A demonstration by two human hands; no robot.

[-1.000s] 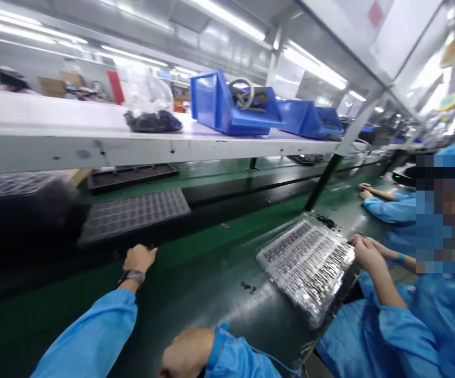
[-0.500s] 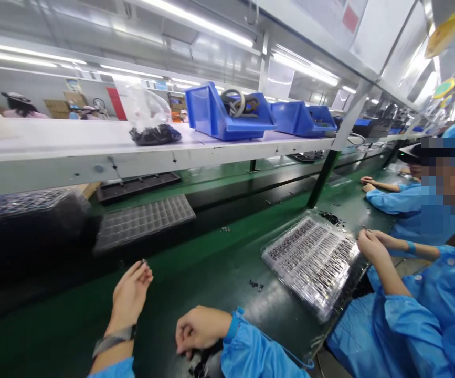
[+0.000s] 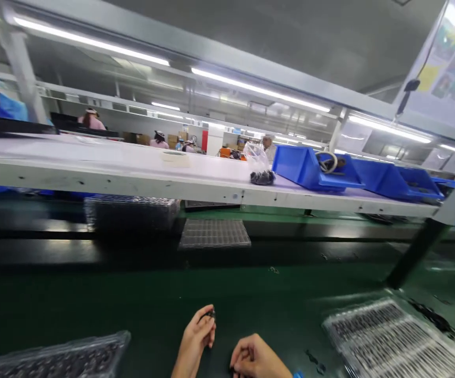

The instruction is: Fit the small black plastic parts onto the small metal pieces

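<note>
My left hand (image 3: 200,335) is raised over the green work surface (image 3: 133,294), its thumb and fingertips closed on a small dark part (image 3: 210,313). To its right, my right hand (image 3: 253,357) is low by the bottom edge of the view, with curled fingers; something dark shows under its fingertips, too hidden to name. The two hands are apart. A clear tray filled with small parts (image 3: 400,336) lies to the right, and another filled tray (image 3: 62,359) is at the lower left. Small black pieces (image 3: 314,362) lie between my right hand and the right tray.
An empty divided tray (image 3: 215,233) lies beyond my hands, beside stacked trays (image 3: 133,212). Above them runs a white shelf (image 3: 133,176) with blue bins (image 3: 306,165) and a bag of black parts (image 3: 262,177). A slanted post (image 3: 416,254) stands at the right.
The view has swung left, bringing the lower-left tray into sight and taking the neighbouring person at the right out of it. My hands appear closer together; my left still pinches the small part.
</note>
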